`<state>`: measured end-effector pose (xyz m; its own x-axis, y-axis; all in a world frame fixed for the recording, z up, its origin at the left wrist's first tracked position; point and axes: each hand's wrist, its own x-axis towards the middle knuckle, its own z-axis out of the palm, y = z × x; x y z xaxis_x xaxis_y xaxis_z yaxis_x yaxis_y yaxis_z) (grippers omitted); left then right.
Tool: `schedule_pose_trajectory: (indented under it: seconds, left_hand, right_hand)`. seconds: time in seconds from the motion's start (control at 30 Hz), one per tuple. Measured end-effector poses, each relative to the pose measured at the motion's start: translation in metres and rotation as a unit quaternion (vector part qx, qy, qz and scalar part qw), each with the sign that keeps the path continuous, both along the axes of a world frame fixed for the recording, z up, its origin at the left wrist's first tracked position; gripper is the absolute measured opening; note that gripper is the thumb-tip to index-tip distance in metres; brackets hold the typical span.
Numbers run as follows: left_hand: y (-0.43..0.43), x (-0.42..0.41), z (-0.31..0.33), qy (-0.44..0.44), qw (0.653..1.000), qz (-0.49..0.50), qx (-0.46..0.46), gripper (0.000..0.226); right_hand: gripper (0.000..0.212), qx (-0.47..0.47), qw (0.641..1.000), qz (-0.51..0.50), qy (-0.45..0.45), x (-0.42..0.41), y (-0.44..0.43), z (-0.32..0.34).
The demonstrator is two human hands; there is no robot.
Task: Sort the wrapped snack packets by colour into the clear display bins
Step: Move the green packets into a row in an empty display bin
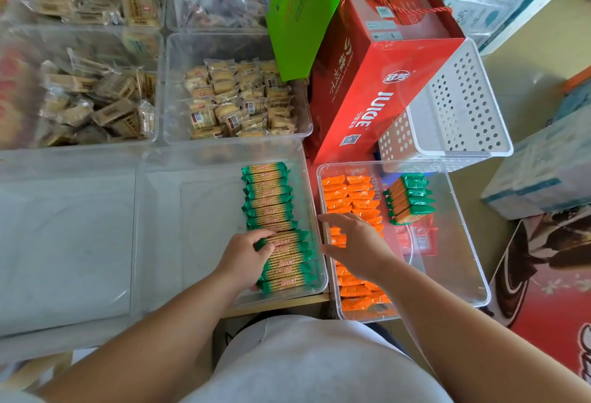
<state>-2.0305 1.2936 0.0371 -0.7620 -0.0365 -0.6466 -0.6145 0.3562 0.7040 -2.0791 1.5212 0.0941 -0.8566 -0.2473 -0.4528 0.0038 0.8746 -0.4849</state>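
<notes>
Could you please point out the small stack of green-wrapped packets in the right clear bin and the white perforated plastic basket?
Small stack of green-wrapped packets (417,201): head view, green end of middle packet.
White perforated plastic basket (460,95): head view, perforated side wall.

Centre bin (166,198): packet row (271,207) along its R wall.
R bin (460,242): just R of centre bin.
Carton (377,82): behind R bin.

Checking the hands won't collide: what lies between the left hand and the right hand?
In the head view, the left hand and right hand are parted by the near green packets and the adjoining walls of the two clear bins.
</notes>
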Motion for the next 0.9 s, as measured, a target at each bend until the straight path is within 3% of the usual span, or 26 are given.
schedule_pose_trajectory:
  seconds: [0.13,0.3,0.47,0.63,0.77,0.9]
  left_hand:
    - [0.004,0.000,-0.005,0.079,0.975,-0.129,-0.161,0.036]
    - [0.002,0.002,0.002,0.151,0.921,-0.187,-0.307,0.047]
    - [0.020,-0.010,0.020,0.201,0.875,-0.215,-0.384,0.053]
    - [0.078,-0.024,0.039,0.218,0.894,-0.191,-0.341,0.068]
    - [0.114,-0.023,0.038,0.153,0.920,-0.083,-0.351,0.077]
    - [0.132,-0.016,0.033,0.139,0.921,-0.087,-0.352,0.073]
  right_hand:
    - [0.059,0.001,1.000,0.004,0.006,0.000,0.001,0.000]
    - [0.055,0.013,0.998,0.052,0.046,0.000,0.020,0.002]
    - [0.048,0.045,0.990,-0.019,0.135,-0.022,0.089,-0.002]
    - [0.062,0.219,0.955,0.067,0.190,-0.069,0.161,-0.002]
    - [0.075,0.269,0.930,0.187,0.169,-0.103,0.184,-0.008]
    - [0.062,0.278,0.912,0.268,0.138,-0.123,0.188,-0.022]
